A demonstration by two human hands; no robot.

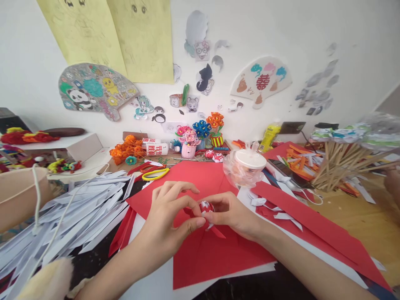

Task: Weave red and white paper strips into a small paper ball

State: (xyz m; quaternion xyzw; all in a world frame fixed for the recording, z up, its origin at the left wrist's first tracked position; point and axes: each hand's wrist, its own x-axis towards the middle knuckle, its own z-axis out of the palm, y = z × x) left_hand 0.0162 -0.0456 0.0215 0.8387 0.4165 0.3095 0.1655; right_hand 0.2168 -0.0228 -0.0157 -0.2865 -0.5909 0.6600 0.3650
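Note:
A small ball woven from red and white paper strips (206, 206) is held between my two hands above the red paper sheets (200, 262). My left hand (175, 214) pinches its left side with thumb and index finger, while the other fingers are raised and curled. On the opposite side, the fingers and thumb of my right hand (229, 214) close round the ball. A loose red strip end (218, 232) sticks out below it. Fingers cover part of the ball.
White paper strips (90, 212) are heaped at left. Behind lie yellow-handled scissors (155, 173), paper flowers in pots (188, 150) and a lidded plastic cup (250, 160). Thin wooden sticks (336, 166) and orange strips (300, 160) sit at right, near another person's blurred hand (393, 183).

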